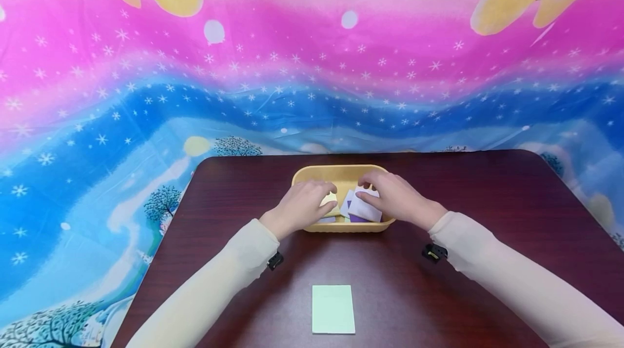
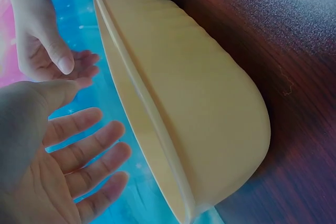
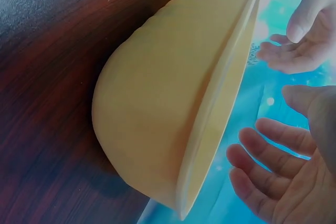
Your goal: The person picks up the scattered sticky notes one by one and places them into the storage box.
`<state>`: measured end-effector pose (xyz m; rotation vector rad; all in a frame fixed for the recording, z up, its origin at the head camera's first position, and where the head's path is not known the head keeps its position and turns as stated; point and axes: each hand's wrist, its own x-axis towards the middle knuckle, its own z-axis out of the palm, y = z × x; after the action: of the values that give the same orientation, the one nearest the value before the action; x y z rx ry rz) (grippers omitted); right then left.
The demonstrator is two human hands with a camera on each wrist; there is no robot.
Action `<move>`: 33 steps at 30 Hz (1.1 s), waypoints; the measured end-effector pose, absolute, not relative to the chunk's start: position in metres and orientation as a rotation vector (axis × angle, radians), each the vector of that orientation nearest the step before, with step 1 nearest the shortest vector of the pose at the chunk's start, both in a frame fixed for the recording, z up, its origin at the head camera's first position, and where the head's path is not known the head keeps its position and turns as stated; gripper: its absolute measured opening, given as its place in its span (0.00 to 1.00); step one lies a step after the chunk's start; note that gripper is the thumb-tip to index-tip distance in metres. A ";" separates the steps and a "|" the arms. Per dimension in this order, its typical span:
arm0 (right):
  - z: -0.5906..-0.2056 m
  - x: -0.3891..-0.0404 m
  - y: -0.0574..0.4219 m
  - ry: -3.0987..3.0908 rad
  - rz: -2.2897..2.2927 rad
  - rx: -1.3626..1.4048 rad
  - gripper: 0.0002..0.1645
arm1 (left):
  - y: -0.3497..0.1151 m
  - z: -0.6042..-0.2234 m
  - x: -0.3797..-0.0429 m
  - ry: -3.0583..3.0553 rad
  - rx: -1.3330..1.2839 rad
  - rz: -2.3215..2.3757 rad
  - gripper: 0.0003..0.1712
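A yellow plastic basket stands on the table with several paper pieces inside. Among them, a pale yellow piece lies on the left, with a white piece and a purple piece on the right. My left hand hovers over the basket's left part, its loosely bent fingers holding nothing. Over the right part is my right hand; its fingers are also relaxed and empty. In both wrist views the basket wall hides the papers.
A light green square pad lies on the dark reddish-brown table, in front of the basket. Behind the table hangs a colourful patterned cloth. Each wrist wears a black strap device.
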<state>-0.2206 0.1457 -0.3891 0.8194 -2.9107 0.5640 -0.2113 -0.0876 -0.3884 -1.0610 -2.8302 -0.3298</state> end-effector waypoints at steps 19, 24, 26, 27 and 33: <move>-0.385 -0.208 0.142 -2.859 0.557 0.891 0.19 | -0.092 -0.388 -0.205 -2.813 -1.068 -0.270 0.19; -0.385 -0.204 0.141 -2.840 0.558 0.916 0.20 | -0.092 -0.387 -0.202 -2.802 -1.069 -0.282 0.19; -0.385 -0.203 0.140 -2.825 0.561 0.930 0.19 | -0.092 -0.386 -0.200 -2.796 -1.071 -0.278 0.19; -0.385 -0.202 0.140 -2.816 0.563 0.938 0.19 | -0.092 -0.386 -0.200 -2.794 -1.071 -0.276 0.18; -0.383 -0.198 0.138 -2.780 0.575 0.972 0.18 | -0.094 -0.386 -0.197 -2.793 -1.066 -0.258 0.18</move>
<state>-0.1976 0.1378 -0.3832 0.9723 -2.7802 0.5755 -0.1973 -0.0942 -0.3857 -1.0664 -2.7925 -0.2583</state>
